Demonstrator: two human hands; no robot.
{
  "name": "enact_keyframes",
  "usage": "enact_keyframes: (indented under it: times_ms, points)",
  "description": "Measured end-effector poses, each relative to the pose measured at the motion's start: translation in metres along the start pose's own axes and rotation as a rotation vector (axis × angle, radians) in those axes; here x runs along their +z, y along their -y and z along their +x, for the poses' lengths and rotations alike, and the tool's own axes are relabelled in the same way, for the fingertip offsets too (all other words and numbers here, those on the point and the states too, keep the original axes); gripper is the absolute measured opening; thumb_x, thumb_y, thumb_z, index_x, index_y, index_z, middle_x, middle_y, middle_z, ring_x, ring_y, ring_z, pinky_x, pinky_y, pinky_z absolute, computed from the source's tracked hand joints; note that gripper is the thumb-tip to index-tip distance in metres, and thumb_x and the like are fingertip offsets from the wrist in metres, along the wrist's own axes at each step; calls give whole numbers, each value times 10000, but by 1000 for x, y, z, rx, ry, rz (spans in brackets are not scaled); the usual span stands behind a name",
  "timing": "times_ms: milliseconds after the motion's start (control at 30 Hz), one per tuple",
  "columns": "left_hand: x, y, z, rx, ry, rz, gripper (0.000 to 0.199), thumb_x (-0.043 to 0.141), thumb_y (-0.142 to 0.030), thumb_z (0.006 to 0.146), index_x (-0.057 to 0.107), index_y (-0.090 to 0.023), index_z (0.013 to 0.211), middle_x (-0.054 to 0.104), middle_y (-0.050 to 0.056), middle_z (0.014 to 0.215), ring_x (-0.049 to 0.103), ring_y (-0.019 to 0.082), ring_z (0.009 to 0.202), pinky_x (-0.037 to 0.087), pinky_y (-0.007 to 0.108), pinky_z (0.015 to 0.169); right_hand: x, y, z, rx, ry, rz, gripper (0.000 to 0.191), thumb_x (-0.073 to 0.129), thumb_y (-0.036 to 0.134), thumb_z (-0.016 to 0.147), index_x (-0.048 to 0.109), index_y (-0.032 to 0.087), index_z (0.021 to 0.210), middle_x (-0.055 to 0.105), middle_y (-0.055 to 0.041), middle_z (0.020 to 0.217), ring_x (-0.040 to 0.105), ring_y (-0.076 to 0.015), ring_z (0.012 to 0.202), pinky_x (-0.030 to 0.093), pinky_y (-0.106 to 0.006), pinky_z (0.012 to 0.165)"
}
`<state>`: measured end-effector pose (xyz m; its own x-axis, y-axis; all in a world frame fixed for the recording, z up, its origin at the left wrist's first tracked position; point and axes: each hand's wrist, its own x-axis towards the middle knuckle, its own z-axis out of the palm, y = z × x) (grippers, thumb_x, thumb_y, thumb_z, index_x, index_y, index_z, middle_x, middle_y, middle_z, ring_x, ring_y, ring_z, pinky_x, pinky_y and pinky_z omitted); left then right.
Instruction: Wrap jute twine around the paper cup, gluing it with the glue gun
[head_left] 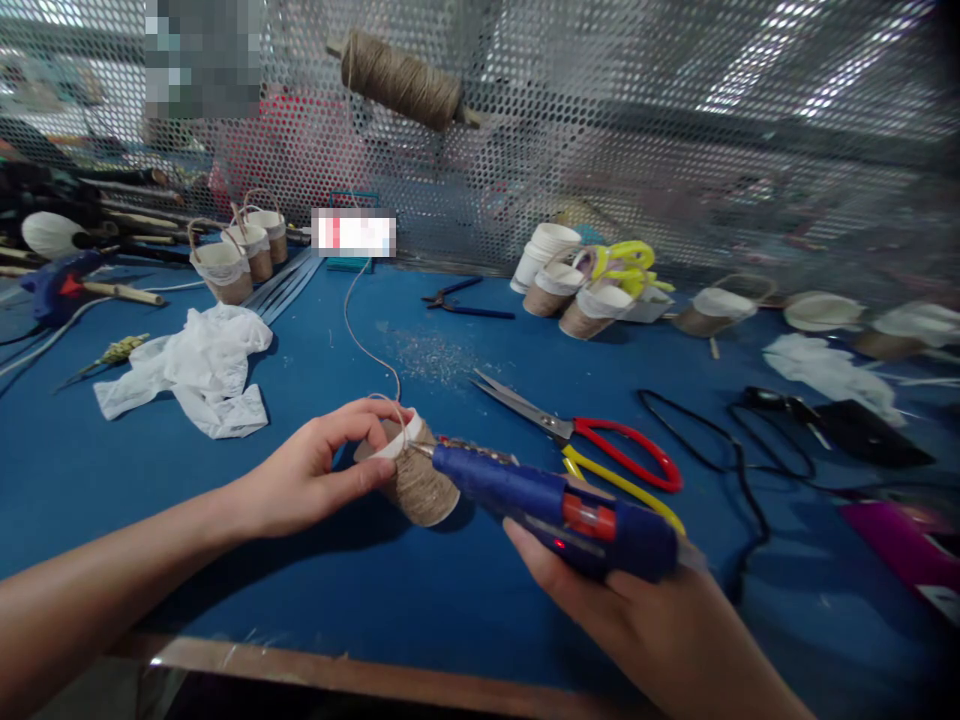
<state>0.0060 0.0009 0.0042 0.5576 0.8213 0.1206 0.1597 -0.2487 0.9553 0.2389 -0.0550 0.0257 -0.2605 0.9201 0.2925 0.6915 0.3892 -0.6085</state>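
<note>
The left hand (330, 468) pinches the twine-wrapped cup (424, 488) at its rim, probably steadying it for the glue gun (517, 490) that the right hand (637, 610) grasps, pointed left.

The place looks like a craft workshop: a blue-topped workbench (315, 585) runs along a grey perforated metal panel (540, 150) bearing a thick spool of brown twine (401, 82). A blue plastic glue gun (525, 482), steel scissors with red and yellow handles (553, 426) and several small white cups with brown sides (231, 287) show handwork.
</note>
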Motion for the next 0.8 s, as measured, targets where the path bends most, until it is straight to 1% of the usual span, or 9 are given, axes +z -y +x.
enact_keyframes:
  times_ms: [100, 200, 333, 467, 567, 633, 733, 800]
  points:
    - [0, 0, 0, 0, 9, 5, 145, 500, -225, 850, 511, -165, 718, 514, 108, 1208, 445, 235, 1191, 335, 384, 997, 0, 2, 0, 24, 11, 10, 104, 486, 226, 803, 544, 249, 720, 621, 25, 574, 566, -133, 450, 483, -221, 433]
    - [0, 1, 0, 3, 13, 3, 143, 496, -223, 852, 502, -164, 722, 501, 104, 1211, 465, 226, 1168, 341, 378, 993, 0, -2, 1, -12, -19, -6, 104, 506, 236, 786, 533, 239, 685, 611, 29, 547, 572, -136, 448, 490, -228, 454]
    - [-1, 1, -1, 5, 4, 0, 141, 502, -231, 848, 496, -171, 722, 498, 94, 1215, 475, 222, 1149, 346, 376, 992, -2, -5, 2, -46, -8, -59, 119, 521, 235, 777, 548, 237, 661, 609, 28, 533, 585, -146, 462, 495, -245, 467]
    - [-2, 0, -1, 1, 12, 3, 149, 500, -234, 849, 510, -167, 716, 501, 96, 1208, 472, 228, 1156, 339, 381, 998, -3, 2, 3, 14, 50, 4, 146, 483, 228, 802, 546, 255, 673, 587, 31, 514, 545, -129, 415, 476, -225, 407]
    - [-2, 0, -1, -6, 11, 2, 146, 501, -232, 849, 514, -167, 719, 499, 97, 1213, 469, 229, 1162, 338, 382, 999, -3, 6, 2, 43, 92, 32, 148, 477, 221, 807, 539, 257, 678, 581, 27, 521, 539, -131, 429, 476, -220, 405]
    - [-2, 0, -1, -5, 12, 3, 143, 501, -232, 851, 516, -167, 724, 499, 96, 1217, 465, 229, 1168, 339, 381, 999, -3, 5, 1, 47, 73, 24, 116, 492, 221, 796, 543, 251, 696, 599, 22, 550, 561, -138, 462, 493, -226, 441]
    - [-3, 1, -1, 4, 17, 1, 146, 500, -238, 852, 509, -168, 724, 498, 92, 1222, 470, 223, 1158, 341, 373, 999, -3, 1, 1, 14, 19, -15, 102, 512, 224, 782, 557, 239, 692, 615, 21, 567, 575, -140, 478, 514, -242, 501]
    - [-3, 1, -1, 4, 22, -1, 148, 501, -241, 851, 500, -168, 722, 493, 91, 1231, 474, 219, 1153, 341, 368, 999, -4, -1, 1, 13, 13, -41, 119, 520, 223, 781, 554, 232, 668, 586, 32, 519, 544, -128, 430, 497, -237, 467]
